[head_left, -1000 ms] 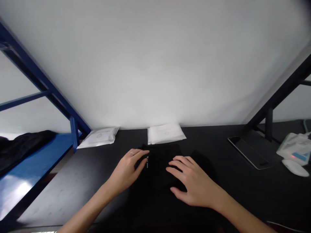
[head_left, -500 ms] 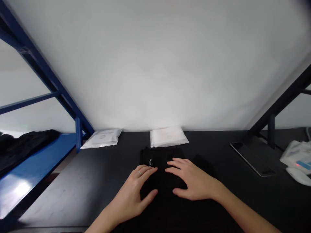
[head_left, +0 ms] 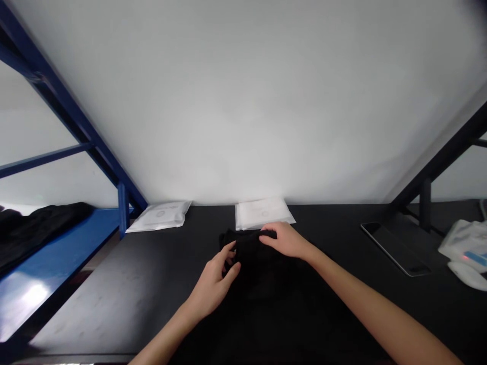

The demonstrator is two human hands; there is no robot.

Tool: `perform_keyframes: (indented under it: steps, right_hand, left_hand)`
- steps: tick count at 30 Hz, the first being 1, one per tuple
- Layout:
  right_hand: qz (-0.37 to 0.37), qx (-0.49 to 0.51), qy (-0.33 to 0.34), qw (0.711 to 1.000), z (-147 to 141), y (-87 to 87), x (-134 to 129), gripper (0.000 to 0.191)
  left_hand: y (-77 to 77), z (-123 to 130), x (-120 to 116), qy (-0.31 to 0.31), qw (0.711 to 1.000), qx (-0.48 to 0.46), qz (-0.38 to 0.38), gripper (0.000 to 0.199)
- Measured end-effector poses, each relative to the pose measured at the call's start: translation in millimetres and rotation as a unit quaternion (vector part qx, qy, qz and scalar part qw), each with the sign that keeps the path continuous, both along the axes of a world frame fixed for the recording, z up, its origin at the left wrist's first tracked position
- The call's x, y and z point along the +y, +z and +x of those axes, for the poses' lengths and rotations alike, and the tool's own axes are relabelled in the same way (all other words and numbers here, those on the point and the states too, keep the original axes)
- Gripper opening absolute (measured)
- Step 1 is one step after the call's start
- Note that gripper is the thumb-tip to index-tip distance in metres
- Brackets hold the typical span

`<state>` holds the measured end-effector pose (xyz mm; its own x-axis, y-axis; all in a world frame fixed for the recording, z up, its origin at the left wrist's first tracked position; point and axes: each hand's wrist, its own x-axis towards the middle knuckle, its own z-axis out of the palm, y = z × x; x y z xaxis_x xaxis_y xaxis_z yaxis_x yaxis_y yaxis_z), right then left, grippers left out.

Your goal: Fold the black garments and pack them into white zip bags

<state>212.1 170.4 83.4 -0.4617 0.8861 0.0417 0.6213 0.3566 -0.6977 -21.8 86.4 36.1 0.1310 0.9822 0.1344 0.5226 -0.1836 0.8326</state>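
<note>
A folded black garment (head_left: 266,284) lies on the black table directly before me, and its dark folds blend into the tabletop. My right hand (head_left: 283,239) is closed on the garment's far upper edge, thumb below and fingers curled over the cloth. At the garment's left side, my left hand (head_left: 216,279) has its fingers bent around a fold, with the thumb lying nearer to me. Some left fingertips are partly hidden by the cloth. The garment's white lettering is mostly covered.
Two flat white packets, one to the left (head_left: 160,217) and one in the centre (head_left: 264,213), lie along the wall. A phone (head_left: 395,249) and a white mouse (head_left: 467,275) are on the right. A blue shelf (head_left: 91,238) with black cloth (head_left: 45,225) stands left.
My right hand has moved away from me to the garment's upper edge and closed on it. My left hand has shifted slightly left and curled its fingers at the cloth. The lettering is now mostly covered.
</note>
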Motion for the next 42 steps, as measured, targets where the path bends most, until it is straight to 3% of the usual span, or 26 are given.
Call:
perform_keyframes:
  steps: [3,6,9,14,17,20,23,28,31,33,35,38,40,42]
  right_hand:
    - [-0.022,0.011,-0.008,1.000,0.1,-5.9,14.2,0.016]
    - [-0.069,0.025,0.025,0.997,5.2,-3.8,17.3,0.020]
    - [-0.103,0.046,0.055,0.992,9.8,5.8,11.2,0.022]
    - [-0.128,0.110,0.056,0.984,9.7,30.3,-8.7,0.018]
    - [-0.142,0.160,0.035,0.976,9.4,41.6,-21.5,0.026]
    - [-0.180,0.265,-0.050,0.946,11.4,44.0,-34.5,0.035]
    - [-0.225,0.359,-0.142,0.895,15.4,38.3,-49.6,0.041]
    - [-0.284,0.385,-0.223,0.849,21.9,14.2,-86.5,0.038]
    - [-0.315,0.357,-0.253,0.842,24.5,-6.8,-110.8,0.050]
    - [-0.326,0.318,-0.222,0.862,27.2,-18.5,-121.5,0.055]
    - [-0.295,0.238,-0.161,0.911,31.3,-24.9,-125.5,0.049]
    - [-0.096,0.067,-0.133,0.984,36.5,-21.6,-124.2,0.030]
    - [0.055,0.001,-0.147,0.988,33.3,-12.7,-123.9,0.023]
    - [0.111,-0.013,-0.119,0.987,20.6,-2.7,-125.9,0.021]
  left_hand:
    - [-4.7,6.4,8.2,0.021,1.000,0.002,-0.013,0.059]
    - [-9.8,11.3,13.8,0.035,0.999,-0.012,-0.026,0.063]
    - [-12.9,13.4,16.9,0.036,0.997,-0.037,-0.049,0.062]
    - [-3.6,12.2,13.6,-0.010,0.993,-0.088,-0.083,0.039]
    - [6.2,8.6,5.8,-0.064,0.965,-0.192,-0.167,0.038]
    - [13.3,4.2,-1.8,-0.083,0.901,-0.334,-0.262,0.048]
    - [19.4,1.0,-4.2,-0.041,0.846,-0.442,-0.295,0.048]
    - [28.8,-3.2,0.9,0.091,0.819,-0.471,-0.316,0.022]
    - [30.5,-5.3,-1.4,0.132,0.815,-0.447,-0.345,0.019]
    - [30.0,-6.1,-6.5,0.188,0.810,-0.416,-0.367,0.023]
    - [28.5,-7.2,-12.2,0.220,0.808,-0.400,-0.374,0.022]
    - [25.3,-11.0,-18.8,0.162,0.804,-0.421,-0.389,0.011]
    - [23.2,-14.1,-21.9,0.130,0.793,-0.442,-0.399,0.014]
    - [21.8,-16.3,-25.3,0.124,0.791,-0.455,-0.390,0.017]
